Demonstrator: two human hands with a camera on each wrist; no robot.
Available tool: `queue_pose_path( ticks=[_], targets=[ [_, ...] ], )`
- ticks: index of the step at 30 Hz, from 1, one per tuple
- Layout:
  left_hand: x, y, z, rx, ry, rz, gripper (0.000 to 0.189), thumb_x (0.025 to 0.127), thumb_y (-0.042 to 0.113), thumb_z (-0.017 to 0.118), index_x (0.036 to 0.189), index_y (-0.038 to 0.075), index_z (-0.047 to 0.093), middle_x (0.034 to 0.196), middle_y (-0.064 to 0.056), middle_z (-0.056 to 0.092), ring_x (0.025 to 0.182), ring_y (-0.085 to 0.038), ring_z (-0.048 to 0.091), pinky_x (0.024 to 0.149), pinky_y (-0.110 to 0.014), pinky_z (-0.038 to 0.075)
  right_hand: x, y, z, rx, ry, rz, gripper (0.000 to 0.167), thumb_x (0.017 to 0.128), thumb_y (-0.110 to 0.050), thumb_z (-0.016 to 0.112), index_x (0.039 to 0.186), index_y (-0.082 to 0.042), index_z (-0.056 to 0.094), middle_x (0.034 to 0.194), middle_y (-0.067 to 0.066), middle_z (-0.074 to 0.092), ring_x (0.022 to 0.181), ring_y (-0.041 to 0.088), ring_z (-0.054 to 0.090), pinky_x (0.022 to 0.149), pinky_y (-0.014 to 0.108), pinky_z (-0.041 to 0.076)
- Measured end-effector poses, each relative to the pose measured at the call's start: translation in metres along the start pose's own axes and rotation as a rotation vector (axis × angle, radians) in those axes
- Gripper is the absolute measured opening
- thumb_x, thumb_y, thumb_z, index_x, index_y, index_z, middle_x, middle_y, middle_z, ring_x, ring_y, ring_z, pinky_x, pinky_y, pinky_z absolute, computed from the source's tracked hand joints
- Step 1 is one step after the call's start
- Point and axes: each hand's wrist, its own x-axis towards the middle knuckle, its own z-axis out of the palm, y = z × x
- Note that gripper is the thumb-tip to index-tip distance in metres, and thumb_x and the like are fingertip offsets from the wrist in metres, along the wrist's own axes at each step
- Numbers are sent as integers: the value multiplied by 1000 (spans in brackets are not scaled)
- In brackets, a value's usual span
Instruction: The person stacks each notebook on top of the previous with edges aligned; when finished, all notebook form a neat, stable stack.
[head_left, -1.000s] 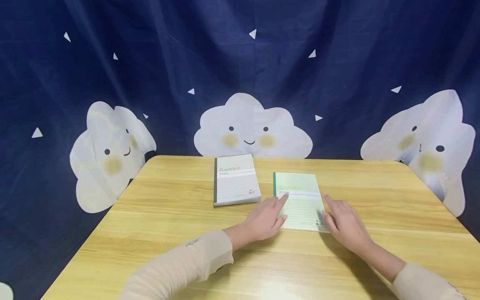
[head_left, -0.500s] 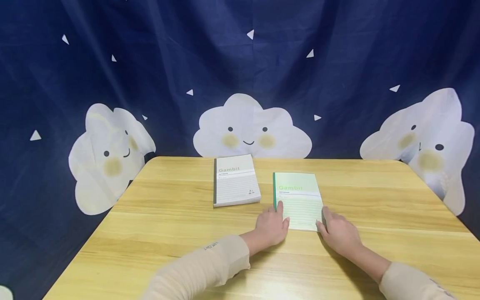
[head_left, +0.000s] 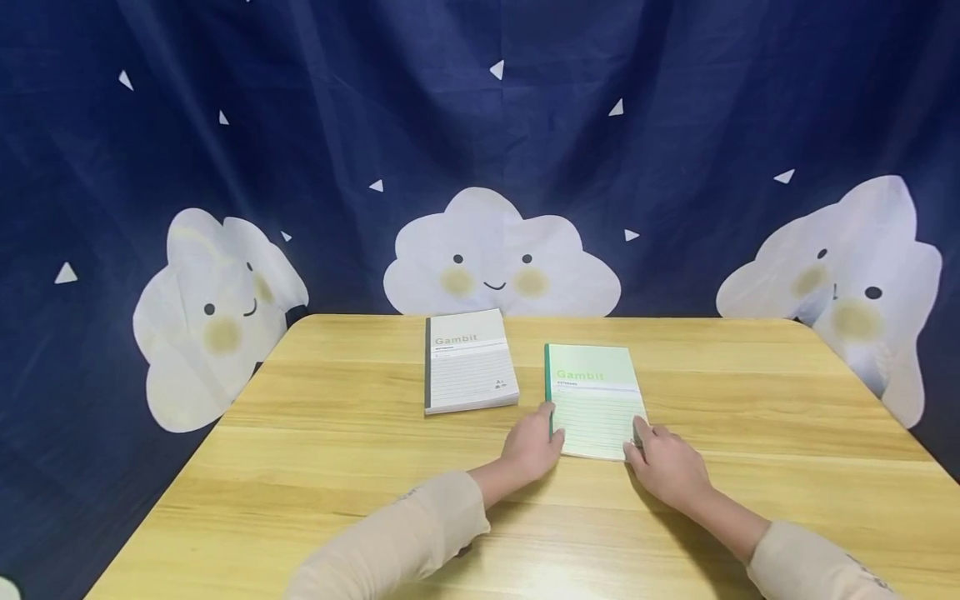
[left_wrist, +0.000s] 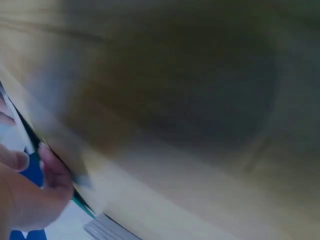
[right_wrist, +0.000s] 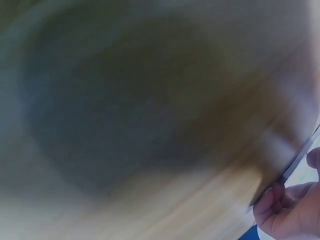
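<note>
A green notebook (head_left: pixel 596 412) with a darker green spine and "Gambit" on its cover lies flat on the table. My left hand (head_left: pixel 531 446) grips its spine side near the front corner, thumb at the cover's edge. On the opposite side, my right hand (head_left: pixel 670 468) holds the near right corner, thumb over the cover. The left wrist view has the hand (left_wrist: pixel 40 197) with its fingers curled at the green spine (left_wrist: pixel 82 204). Curled fingers of the hand (right_wrist: pixel 290 210) also meet the notebook's edge in the right wrist view.
A white notebook (head_left: pixel 471 367) with a dark grey spine, apparently a thick stack, lies left of the green one, farther back. The wooden table (head_left: pixel 300 467) ends at a dark blue curtain (head_left: pixel 345 100) with white cloud prints.
Both hands have drawn back toward the near corners of the green notebook. The left fingers have moved off its cover to the spine, and the right hand has closed in on its edge.
</note>
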Motion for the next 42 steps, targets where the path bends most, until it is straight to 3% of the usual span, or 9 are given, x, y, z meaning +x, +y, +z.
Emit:
queue_pose_path(
  ticks=[5,8,13,16,20,24,31,36,42],
  targets=[
    [4,-7,-4,-443,-47,-40,46,89,7,58,131,-3,44,64,-3,54,50,-8,47,46,-17,41,1,3,0,17,16,-16,48,92,-23,51,126,10,49,113,33,58,96,48,59,67,52,52],
    [7,-7,-7,-653,-69,-95,46,89,3,55,133,0,42,61,5,41,46,-5,45,43,-13,36,3,4,-3,78,-6,-12,48,94,-24,49,126,12,48,116,33,57,91,42,62,63,48,52],
    [10,-3,-13,-849,-85,-146,45,90,-1,52,134,1,41,64,3,44,46,-5,54,48,-13,48,7,5,-11,255,-87,61,51,96,-24,45,132,12,42,92,29,65,53,13,45,42,23,33],
    [11,-3,-17,-913,-67,-163,44,90,-2,51,133,1,42,66,1,49,48,-6,55,50,-13,48,11,2,-17,393,-130,150,53,97,-25,42,137,10,36,91,29,63,54,15,46,44,22,34],
    [11,-6,-23,-914,-43,-150,42,90,0,51,132,4,45,70,1,49,53,-6,54,53,-13,47,15,-4,-25,554,-186,250,53,97,-22,43,140,6,31,104,28,56,68,20,52,55,27,41],
    [7,-13,-32,-888,-44,-110,41,90,0,52,131,4,48,72,2,49,58,-6,53,61,-18,50,18,-9,-27,667,-175,272,50,96,-16,45,140,4,34,75,4,41,53,9,35,49,23,36],
    [-3,-28,-49,-856,-16,-51,39,91,1,51,130,0,48,73,3,46,64,-6,52,71,-28,55,26,-23,-28,697,-42,197,42,94,-16,51,132,3,47,102,16,50,86,19,44,61,20,38],
    [-10,-40,-61,-808,1,-21,41,92,2,51,132,-1,46,75,4,44,66,-7,51,72,-27,55,36,-36,-26,700,-2,147,39,93,-13,54,129,2,52,82,6,45,71,13,40,56,21,37],
    [-23,-40,-86,-741,39,-1,41,91,-1,49,131,-7,44,72,2,44,65,-12,50,79,-44,53,55,-48,-19,700,14,80,37,92,-11,55,127,1,54,74,2,37,68,13,36,54,22,32]
  ],
)
